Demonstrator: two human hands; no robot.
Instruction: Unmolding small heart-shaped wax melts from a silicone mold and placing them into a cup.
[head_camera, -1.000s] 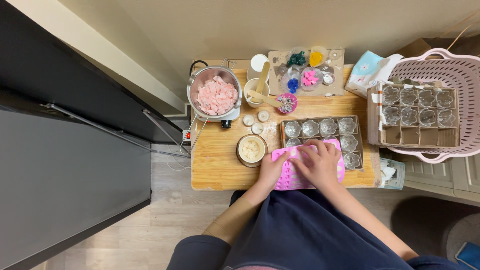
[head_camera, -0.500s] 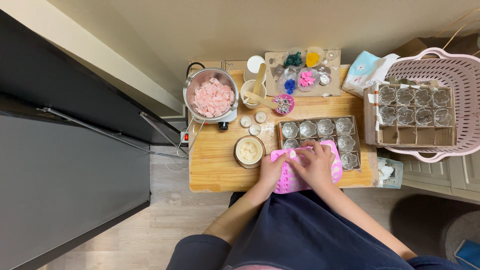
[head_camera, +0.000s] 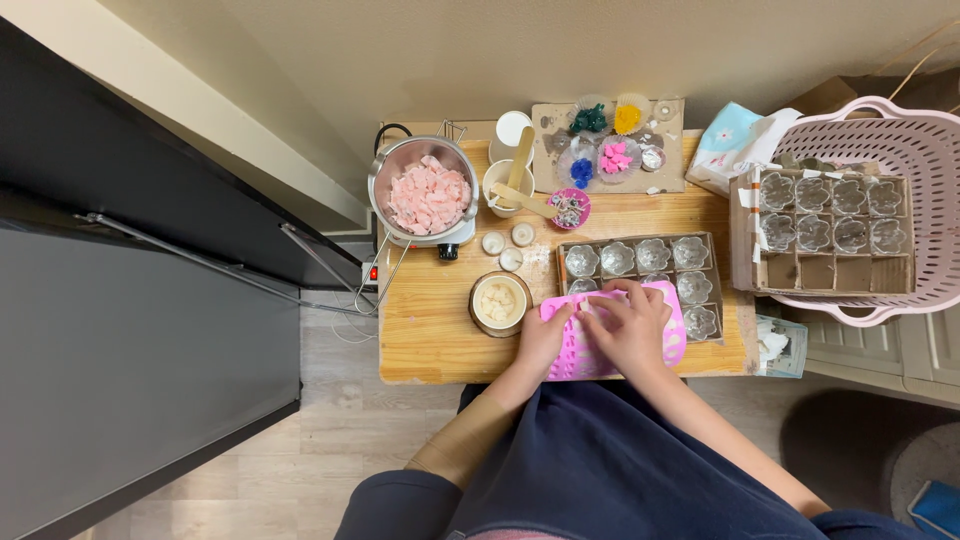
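A: Where's the pink mold (head_camera: 672, 340)?
B: Flat on the wooden table (head_camera: 430, 320) at the near edge, under both hands. Long axis runs left-right.
A: Grip?
B: Left hand (head_camera: 543, 340) presses on the mold's left end, fingers together. Right hand (head_camera: 632, 328) lies over the middle, fingers spread. Can't tell if either pinches anything; too small from here.
A: Nearer hand?
B: Right covers more of it. Tray of glass cups (head_camera: 640, 262) sits just beyond the fingertips, small bowl (head_camera: 499, 302) left of the left hand.
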